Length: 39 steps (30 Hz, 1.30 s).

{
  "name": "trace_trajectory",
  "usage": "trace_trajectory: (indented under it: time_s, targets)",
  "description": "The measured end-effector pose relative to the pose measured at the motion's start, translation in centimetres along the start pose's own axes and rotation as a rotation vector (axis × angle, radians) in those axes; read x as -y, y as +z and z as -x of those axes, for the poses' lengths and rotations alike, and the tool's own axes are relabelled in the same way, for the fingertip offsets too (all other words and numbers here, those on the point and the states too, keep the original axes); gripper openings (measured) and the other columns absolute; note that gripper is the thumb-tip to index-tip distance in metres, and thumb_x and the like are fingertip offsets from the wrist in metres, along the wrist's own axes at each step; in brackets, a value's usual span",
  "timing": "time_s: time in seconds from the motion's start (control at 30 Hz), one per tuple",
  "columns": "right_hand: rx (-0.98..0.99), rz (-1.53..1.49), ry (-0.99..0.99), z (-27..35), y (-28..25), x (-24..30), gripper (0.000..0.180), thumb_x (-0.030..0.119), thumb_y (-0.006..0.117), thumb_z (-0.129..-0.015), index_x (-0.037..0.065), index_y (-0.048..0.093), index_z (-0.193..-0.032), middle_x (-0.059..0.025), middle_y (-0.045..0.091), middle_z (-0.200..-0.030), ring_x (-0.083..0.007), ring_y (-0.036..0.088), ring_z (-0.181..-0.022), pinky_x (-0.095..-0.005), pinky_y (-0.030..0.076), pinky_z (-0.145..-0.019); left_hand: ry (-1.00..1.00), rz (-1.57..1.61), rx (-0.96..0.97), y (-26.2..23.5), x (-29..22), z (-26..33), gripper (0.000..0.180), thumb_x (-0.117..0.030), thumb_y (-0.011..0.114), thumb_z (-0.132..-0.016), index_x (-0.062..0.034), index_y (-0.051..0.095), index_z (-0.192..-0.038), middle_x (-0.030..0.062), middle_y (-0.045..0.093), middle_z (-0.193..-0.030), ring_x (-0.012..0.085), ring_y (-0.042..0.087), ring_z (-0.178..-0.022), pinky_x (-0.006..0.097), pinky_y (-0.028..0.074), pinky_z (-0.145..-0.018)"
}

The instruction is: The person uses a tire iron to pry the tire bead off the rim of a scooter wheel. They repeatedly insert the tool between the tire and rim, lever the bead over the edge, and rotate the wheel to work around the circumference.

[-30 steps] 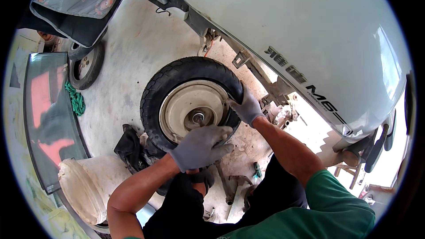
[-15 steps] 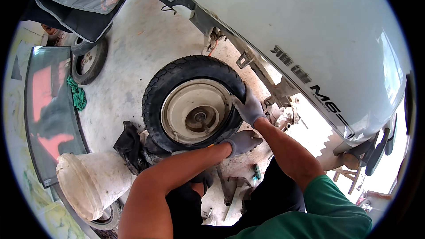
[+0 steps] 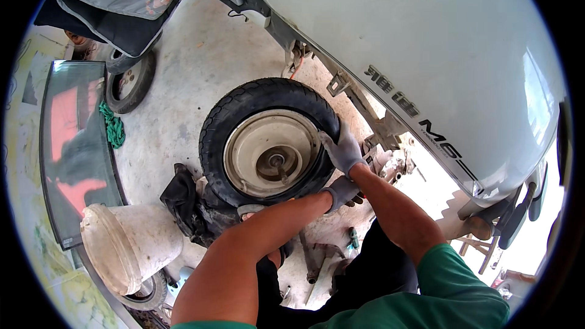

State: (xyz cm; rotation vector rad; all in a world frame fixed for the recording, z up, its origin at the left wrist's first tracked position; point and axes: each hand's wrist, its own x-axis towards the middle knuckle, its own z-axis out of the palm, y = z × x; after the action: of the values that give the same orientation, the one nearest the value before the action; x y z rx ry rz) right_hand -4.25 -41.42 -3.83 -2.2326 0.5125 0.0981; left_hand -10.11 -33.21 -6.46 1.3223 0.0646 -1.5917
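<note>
A small black tyre on a cream wheel stands on edge in the middle, beside the tilted white scooter body. My right hand, in a grey glove, grips the tyre's right rim. Lower down, my left hand, also gloved, presses against the tyre's lower right edge, close under the right hand. Its fingers are partly hidden behind the tyre. A short axle stub sticks out of the wheel's hub.
A black rag lies left of the wheel. A white bucket lies at lower left beside a glass-topped board. Another scooter's wheel and covered seat are at upper left. Small metal parts lie on the concrete.
My left hand has slid from the wheel's front lower rim to the right, under my right hand. The right hand has stayed on the tyre's right side.
</note>
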Motion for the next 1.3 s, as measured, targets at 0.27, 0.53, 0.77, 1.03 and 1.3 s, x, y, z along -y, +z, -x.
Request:
trace_trajectory:
  time_s: [0.27,0.53,0.77,1.03,1.3]
  targets:
    - [0.001,-0.109,0.028,-1.0,0.8,-0.4,0.083,0.054,0.071,-0.096,0.001,0.041,-0.152,-0.0303,0.066,-0.129,-0.0451,0.063,-0.124,-0.0480,0.049,-0.106,-0.074,-0.121,-0.070,-0.3,0.8,-2.3,0.022,-0.029,0.067,-0.101,-0.0098,0.071,-0.092,0.0048,0.075,-0.084,0.0202,0.074,-0.068,0.035,0.055,-0.049]
    - [0.028,-0.444,0.041,-4.0,1.8,-2.2,0.078,0.056,0.083,-0.084,-0.002,0.061,-0.132,-0.0184,0.074,-0.117,-0.0273,0.070,-0.111,-0.0377,0.052,-0.099,-0.055,-0.187,-0.119,-1.1,0.1,1.3,0.033,-0.027,0.060,-0.101,0.0029,0.072,-0.095,0.0137,0.076,-0.085,0.0215,0.075,-0.065,0.035,0.056,-0.052]
    - [0.063,-0.495,0.023,-3.9,1.7,-2.4,0.087,0.060,0.084,-0.081,-0.004,0.060,-0.135,-0.0166,0.073,-0.120,-0.0239,0.069,-0.112,-0.0360,0.051,-0.100,-0.023,-0.651,-0.288,-4.9,3.1,5.0,0.037,-0.032,0.066,-0.093,0.0037,0.075,-0.088,0.0198,0.076,-0.087,0.0248,0.075,-0.073,0.039,0.057,-0.063]
    - [0.086,-0.526,0.056,-4.1,1.7,-2.3,0.084,0.057,0.084,-0.082,-0.004,0.059,-0.135,-0.0158,0.072,-0.119,-0.0220,0.067,-0.111,-0.0347,0.051,-0.100,0.060,-0.466,-0.108,-6.1,7.9,14.0,0.028,-0.019,0.062,-0.100,0.0034,0.069,-0.115,0.0106,0.072,-0.093,0.0177,0.068,-0.070,0.033,0.054,-0.061]
    - [0.081,-0.541,0.047,-4.1,2.5,-2.0,0.081,0.055,0.085,-0.081,-0.004,0.061,-0.133,-0.0145,0.072,-0.117,-0.0206,0.068,-0.109,-0.0341,0.051,-0.098,-0.097,-0.003,-0.206,-7.1,-1.7,26.2,0.032,-0.022,0.060,-0.101,0.0015,0.063,-0.122,0.0134,0.072,-0.092,0.0198,0.069,-0.069,0.037,0.058,-0.069]
